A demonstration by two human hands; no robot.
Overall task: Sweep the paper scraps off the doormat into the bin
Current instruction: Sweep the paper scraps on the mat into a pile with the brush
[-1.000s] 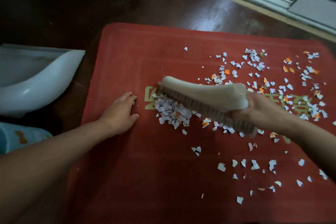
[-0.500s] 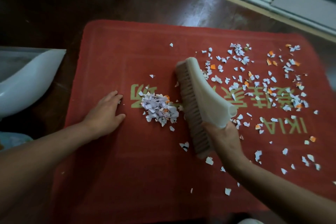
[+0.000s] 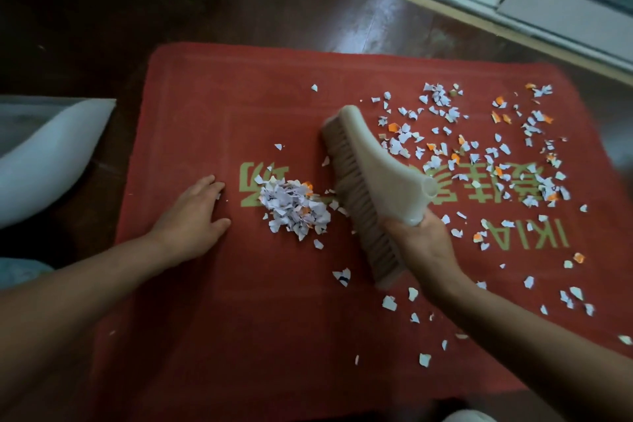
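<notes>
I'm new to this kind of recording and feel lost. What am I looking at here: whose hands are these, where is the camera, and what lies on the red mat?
There is no machine here: a person works with bare hands. The single camera is worn on their head and looks forward and down, so you see roughly what they see. On the dark floor lies a red doormat. The left hand rests flat on it, fingers straight, holding nothing. The right hand grips a cream brush by its handle socket, beside a small pile of paper scraps. Many loose scraps lie scattered on the mat's right side. Off the mat, at the left edge, stands a white container, probably the bin.
</notes>
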